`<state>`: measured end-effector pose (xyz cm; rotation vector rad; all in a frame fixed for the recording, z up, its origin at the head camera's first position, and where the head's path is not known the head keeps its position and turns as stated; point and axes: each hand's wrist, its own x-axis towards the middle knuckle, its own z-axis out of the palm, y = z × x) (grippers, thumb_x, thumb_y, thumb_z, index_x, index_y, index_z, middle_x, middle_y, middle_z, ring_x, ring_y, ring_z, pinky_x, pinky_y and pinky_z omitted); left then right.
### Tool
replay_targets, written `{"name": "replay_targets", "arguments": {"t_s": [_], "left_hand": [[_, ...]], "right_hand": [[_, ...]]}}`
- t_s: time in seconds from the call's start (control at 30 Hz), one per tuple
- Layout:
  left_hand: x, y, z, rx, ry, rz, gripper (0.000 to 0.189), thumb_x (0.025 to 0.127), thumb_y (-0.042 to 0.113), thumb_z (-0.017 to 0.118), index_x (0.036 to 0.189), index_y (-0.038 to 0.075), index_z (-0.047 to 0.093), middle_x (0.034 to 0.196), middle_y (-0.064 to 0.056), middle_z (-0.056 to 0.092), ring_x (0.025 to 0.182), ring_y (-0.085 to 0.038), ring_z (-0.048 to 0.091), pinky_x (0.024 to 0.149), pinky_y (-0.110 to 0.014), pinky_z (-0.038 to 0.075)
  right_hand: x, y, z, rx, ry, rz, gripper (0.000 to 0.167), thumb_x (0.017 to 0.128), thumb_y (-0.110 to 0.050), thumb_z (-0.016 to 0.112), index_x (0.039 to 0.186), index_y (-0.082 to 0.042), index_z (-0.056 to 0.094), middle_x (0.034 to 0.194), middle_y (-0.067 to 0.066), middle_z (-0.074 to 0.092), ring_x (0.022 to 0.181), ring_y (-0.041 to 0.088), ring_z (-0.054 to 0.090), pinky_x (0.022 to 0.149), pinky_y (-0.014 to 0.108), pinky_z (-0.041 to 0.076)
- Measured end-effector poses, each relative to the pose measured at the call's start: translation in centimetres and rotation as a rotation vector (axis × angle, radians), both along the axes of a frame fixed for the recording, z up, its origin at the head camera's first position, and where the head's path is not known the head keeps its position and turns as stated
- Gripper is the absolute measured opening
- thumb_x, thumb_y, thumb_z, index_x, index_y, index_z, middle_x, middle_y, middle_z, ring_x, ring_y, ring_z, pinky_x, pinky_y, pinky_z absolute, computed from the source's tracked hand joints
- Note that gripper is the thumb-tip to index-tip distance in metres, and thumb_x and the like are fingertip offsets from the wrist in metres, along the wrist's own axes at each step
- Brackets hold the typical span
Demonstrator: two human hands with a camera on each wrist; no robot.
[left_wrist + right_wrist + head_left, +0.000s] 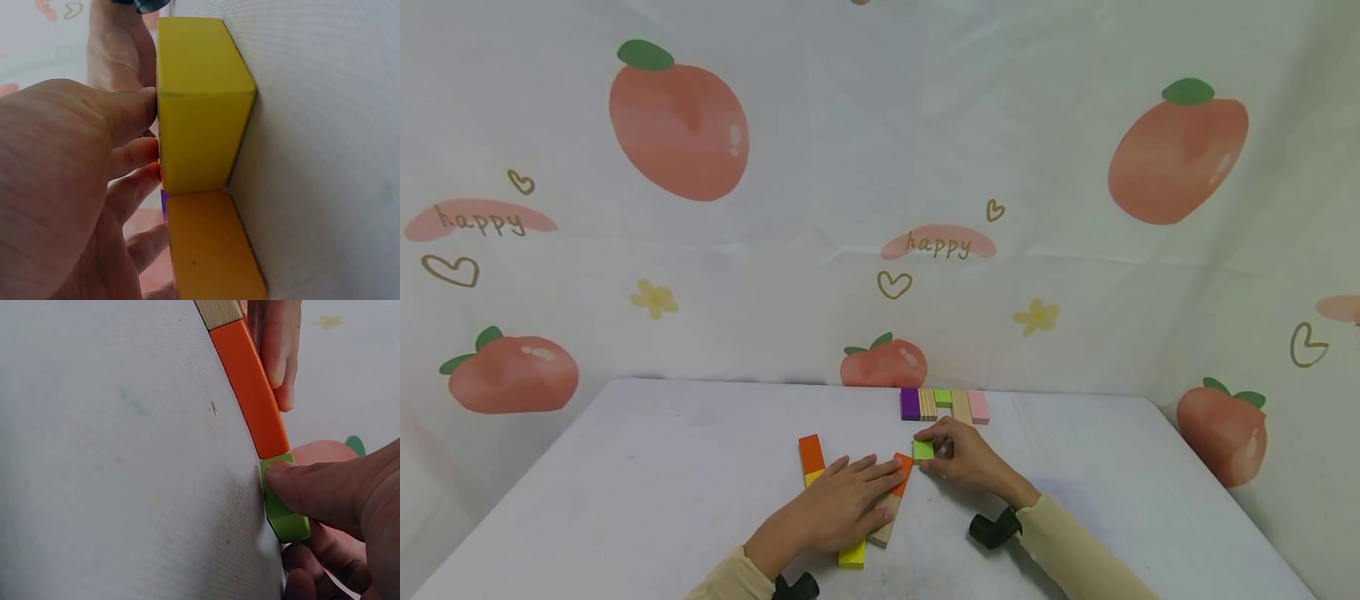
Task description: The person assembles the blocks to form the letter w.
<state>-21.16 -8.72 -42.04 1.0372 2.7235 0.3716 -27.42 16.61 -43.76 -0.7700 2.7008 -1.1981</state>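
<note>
My right hand (973, 458) pinches a small green block (922, 451) between thumb and fingers, at the far end of an orange block (904, 473). In the right wrist view, this green block (290, 528) meets the end of the orange block (250, 387). My left hand (842, 504) lies palm down with fingers extended across the block rows, its fingertips on the orange block. A wooden block (882, 529) continues that row towards me. Under the palm, a second row shows an orange-red block (811, 454) and a yellow block (852, 557); its middle is hidden.
At the back edge of the white table (700, 450) stands a group of blocks: purple (910, 403), striped (928, 404), green (943, 398), plain wood (961, 406) and pink (978, 407). A printed cloth (820, 167) hangs behind.
</note>
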Motion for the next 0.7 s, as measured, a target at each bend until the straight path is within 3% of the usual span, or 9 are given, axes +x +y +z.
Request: {"name": "replay_targets", "arguments": {"t_s": [0.47,0.7], "left_hand": [[0.0,0.1,-0.3,0.014,-0.013,0.011,0.058,0.105,0.048,0.049,0.156,0.023,0.043,0.16,0.008,0.04,0.148,-0.027,0.034,0.116,-0.061,0.029],[0.1,0.1,0.0,0.007,0.002,0.006,0.058,0.105,0.047,0.051,0.156,0.022,0.043,0.159,0.007,0.041,0.148,-0.027,0.035,0.115,-0.061,0.03]], "right_hand": [[0.3,0.9,-0.1,-0.034,0.012,-0.039,0.041,0.085,-0.016,0.083,0.123,-0.006,0.071,0.11,0.002,0.064,0.095,0.021,0.058,0.078,0.026,0.052],[0.5,2.3,0.2,-0.054,0.047,-0.049,0.042,0.085,-0.017,0.083,0.123,-0.003,0.071,0.107,0.004,0.065,0.096,0.023,0.057,0.078,0.026,0.052]]}}
